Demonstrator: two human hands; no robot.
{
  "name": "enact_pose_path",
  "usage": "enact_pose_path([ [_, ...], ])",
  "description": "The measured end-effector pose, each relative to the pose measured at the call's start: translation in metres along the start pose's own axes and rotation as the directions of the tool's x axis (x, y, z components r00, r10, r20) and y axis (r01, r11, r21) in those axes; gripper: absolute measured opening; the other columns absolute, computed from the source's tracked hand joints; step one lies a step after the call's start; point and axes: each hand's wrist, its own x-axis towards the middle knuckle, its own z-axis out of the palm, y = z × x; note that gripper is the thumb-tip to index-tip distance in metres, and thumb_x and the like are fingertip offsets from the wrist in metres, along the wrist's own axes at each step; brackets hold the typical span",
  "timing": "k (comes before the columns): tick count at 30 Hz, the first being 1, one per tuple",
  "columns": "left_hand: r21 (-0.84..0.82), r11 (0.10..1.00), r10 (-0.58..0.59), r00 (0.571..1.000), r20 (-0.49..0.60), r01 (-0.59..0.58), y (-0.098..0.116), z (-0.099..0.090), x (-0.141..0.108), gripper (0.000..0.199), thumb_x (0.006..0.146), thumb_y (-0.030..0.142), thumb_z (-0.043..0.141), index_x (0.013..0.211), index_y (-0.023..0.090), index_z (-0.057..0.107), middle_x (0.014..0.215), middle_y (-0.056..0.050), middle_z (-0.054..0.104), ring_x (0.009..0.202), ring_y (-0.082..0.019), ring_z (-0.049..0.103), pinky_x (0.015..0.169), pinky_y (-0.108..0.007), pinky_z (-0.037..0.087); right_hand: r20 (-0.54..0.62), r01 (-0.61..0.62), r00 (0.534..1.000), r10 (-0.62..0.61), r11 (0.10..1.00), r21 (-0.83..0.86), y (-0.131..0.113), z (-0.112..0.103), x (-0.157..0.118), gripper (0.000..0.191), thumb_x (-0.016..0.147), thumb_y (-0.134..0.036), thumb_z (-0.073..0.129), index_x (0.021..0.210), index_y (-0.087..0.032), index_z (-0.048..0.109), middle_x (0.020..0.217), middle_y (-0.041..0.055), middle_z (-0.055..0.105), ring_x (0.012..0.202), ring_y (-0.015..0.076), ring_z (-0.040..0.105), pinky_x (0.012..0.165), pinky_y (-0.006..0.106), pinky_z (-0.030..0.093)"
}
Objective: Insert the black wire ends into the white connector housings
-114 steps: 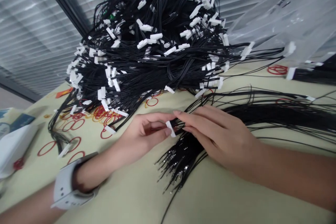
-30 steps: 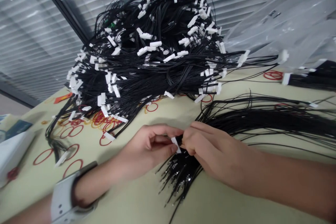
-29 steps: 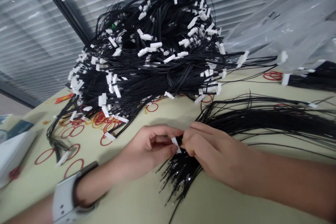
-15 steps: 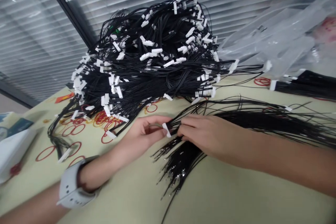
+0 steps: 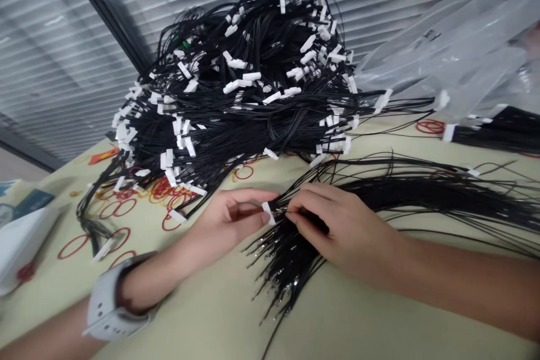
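My left hand (image 5: 230, 219) pinches a small white connector (image 5: 268, 213) between thumb and index finger. Several black wires run from that connector to the right. Close beside it, my right hand (image 5: 333, 216) has its thumb and fingertips pinched on a thin black wire, whose tip points at the connector; whether it touches is too small to tell. Beneath my right hand lies a bundle of loose black wires (image 5: 396, 194), their bare metal ends (image 5: 287, 275) fanned out toward the lower left.
A big heap of black cables (image 5: 253, 118) with white connectors stands behind my hands. Red rubber bands (image 5: 122, 206) lie scattered at left, near a white box (image 5: 25, 242). Clear plastic bags (image 5: 459, 39) and another wire bundle (image 5: 502, 130) are at right.
My right hand has turned, with thumb and fingertips now pinched close to the connector and a wire tip showing there. My left hand keeps its hold. The view has shifted slightly.
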Motion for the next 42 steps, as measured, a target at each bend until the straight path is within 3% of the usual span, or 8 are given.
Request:
enact_pose_path([
  [11, 0.000, 1.000, -0.019, 0.999, -0.043, 0.019, 0.0044, 0.0042, -0.0015, 0.023, 0.073, 0.009, 0.064, 0.095, 0.015, 0.067, 0.080, -0.001, 0.070, 0.069, -0.008, 0.060, 0.062, -0.014, 0.045, 0.022, 0.008, 1.000, -0.008, 0.999, -0.032, 0.0003, -0.0001, -0.0006, 0.017, 0.082, -0.013, 0.040, 0.072, -0.014, 0.054, 0.070, 0.0029, 0.049, 0.068, 0.0128, 0.045, 0.064, 0.027, 0.037],
  [27, -0.013, 0.999, -0.033, 0.999, -0.026, 0.032, 0.0061, 0.0039, -0.0015, 0.022, 0.068, 0.009, 0.066, 0.088, 0.015, 0.068, 0.075, -0.002, 0.068, 0.066, -0.012, 0.060, 0.061, -0.020, 0.046, 0.025, 0.009, 1.000, -0.010, 0.999, 0.036, -0.0012, 0.0000, -0.0022, 0.016, 0.081, -0.012, 0.043, 0.073, -0.015, 0.056, 0.070, 0.0018, 0.051, 0.069, 0.0122, 0.047, 0.067, 0.028, 0.037],
  [38, -0.075, 0.997, -0.016, 1.000, 0.010, 0.017, 0.0024, 0.0058, -0.0041, 0.021, 0.069, 0.005, 0.064, 0.089, 0.014, 0.067, 0.073, 0.000, 0.068, 0.066, -0.010, 0.060, 0.063, -0.018, 0.047, 0.048, 0.098, 0.994, -0.098, 0.995, 0.002, -0.0005, -0.0001, 0.0003, 0.018, 0.085, -0.013, 0.039, 0.075, -0.014, 0.054, 0.070, 0.0019, 0.051, 0.071, 0.0124, 0.047, 0.068, 0.028, 0.037],
  [42, -0.051, 0.998, 0.042, 0.999, 0.021, -0.041, 0.0025, 0.0088, -0.0039, 0.022, 0.070, 0.006, 0.063, 0.091, 0.012, 0.066, 0.070, -0.001, 0.067, 0.063, -0.010, 0.060, 0.059, -0.019, 0.048, 0.023, 0.102, 0.995, -0.102, 0.995, -0.016, -0.0016, 0.0007, -0.0009, 0.019, 0.086, -0.013, 0.039, 0.074, -0.014, 0.054, 0.071, 0.0019, 0.051, 0.069, 0.0124, 0.046, 0.067, 0.028, 0.037],
])
